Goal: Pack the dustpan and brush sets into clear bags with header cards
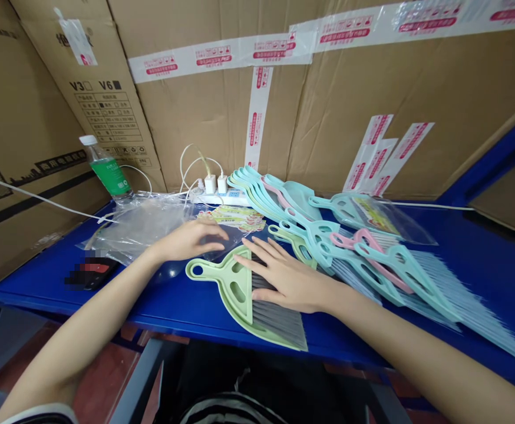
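Observation:
A light green hand brush nested in a matching dustpan [226, 274] lies on the blue table in front of me, its ring handle pointing left. My right hand [279, 274] rests over the grey bristles [284, 321] with its fingers spread, the fingertips reaching the green edge. Above the handle, my left hand [193, 240] is bent at the wrist, thumb and fingers apart, with nothing visible between them. Just beyond it are printed label cards [235, 217]. Transparent plastic, apparently a bag, lies under the fingers of the left hand; its outline is hard to make out.
Blue and pink brushes [385, 259] are piled at right, beside a stack of dustpans [279, 191] and a bagged set [363, 212]. Plastic bags [138, 227], a bottle [109, 171], a dark phone-like object [92, 274] and a power strip [226, 199] are at left and back. Cardboard [204, 118] walls the rear.

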A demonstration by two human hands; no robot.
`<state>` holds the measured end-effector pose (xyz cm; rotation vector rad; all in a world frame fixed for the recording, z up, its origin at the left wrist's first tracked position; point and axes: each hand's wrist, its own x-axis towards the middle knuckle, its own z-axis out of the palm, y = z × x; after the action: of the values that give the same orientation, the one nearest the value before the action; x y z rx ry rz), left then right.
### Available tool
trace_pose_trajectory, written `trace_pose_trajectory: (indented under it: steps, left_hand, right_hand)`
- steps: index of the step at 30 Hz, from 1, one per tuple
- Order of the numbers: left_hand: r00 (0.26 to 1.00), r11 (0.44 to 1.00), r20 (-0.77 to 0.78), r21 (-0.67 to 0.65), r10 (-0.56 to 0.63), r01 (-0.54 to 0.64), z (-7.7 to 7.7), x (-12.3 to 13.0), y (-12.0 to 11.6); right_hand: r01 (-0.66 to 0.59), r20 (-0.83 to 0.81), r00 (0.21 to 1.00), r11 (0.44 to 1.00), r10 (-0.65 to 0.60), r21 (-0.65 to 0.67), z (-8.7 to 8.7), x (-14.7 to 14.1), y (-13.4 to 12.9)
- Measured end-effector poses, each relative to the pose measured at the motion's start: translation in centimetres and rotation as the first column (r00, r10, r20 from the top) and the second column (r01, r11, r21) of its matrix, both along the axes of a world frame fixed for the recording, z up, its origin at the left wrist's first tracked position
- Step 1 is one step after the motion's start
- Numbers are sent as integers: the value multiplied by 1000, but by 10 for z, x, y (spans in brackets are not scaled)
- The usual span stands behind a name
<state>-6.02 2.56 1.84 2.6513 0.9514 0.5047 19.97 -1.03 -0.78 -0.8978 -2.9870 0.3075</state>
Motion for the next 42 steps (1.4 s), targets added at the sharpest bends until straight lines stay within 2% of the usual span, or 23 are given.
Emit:
trace_pose_trajectory:
  steps: [2, 7, 12, 19, 26, 29, 33, 36, 39, 42]
  left_hand:
    - [997, 998, -61, 49, -43, 46, -6, 1, 3]
    - [983, 997, -175, 38, -58, 66, -10, -1, 5]
    - [978, 994, -194, 66, -75, 90, -8, 2, 2]
    - [975, 974, -221, 212, -28, 76, -9, 7, -2]
    - [993, 945, -118, 326, 2, 37, 9, 2, -15]
    - [999, 920, -44, 392, 25, -6, 10, 4, -18]
    - [987, 828, -37, 551, 154, -109, 7, 3, -15]
    - [950, 749, -50, 629, 308, -210, 10, -4, -10]
    - [854, 684, -132, 666, 503, -300, 17, -12, -9]
    - [704, 626, -227, 682, 673, -378, 22, -17, -10]
  right_hand:
    - [0, -3, 1000, 1000, 0, 2, 0, 0, 0]
    - [-11, -43, 999, 1000, 11, 12, -2, 0, 1]
    - [-12, -11, 1000, 1000, 12, 23, -2, -1, 0]
    - [-16, -41, 999, 999, 18, 47, -5, 1, 1]
    - [-13, -51, 999, 1000, 15, 24, -4, 1, 1]
    - [-13, -62, 998, 999, 15, 35, -6, 1, 1]
    - [-15, -57, 998, 999, 17, 32, -6, 1, 1]
    - [-4, -34, 999, 1000, 5, 25, -3, 0, 0]
    - [3, -9, 1000, 1000, -3, 14, -1, -1, -1]
    - [9, 3, 1000, 1000, -9, 9, 0, -2, -1]
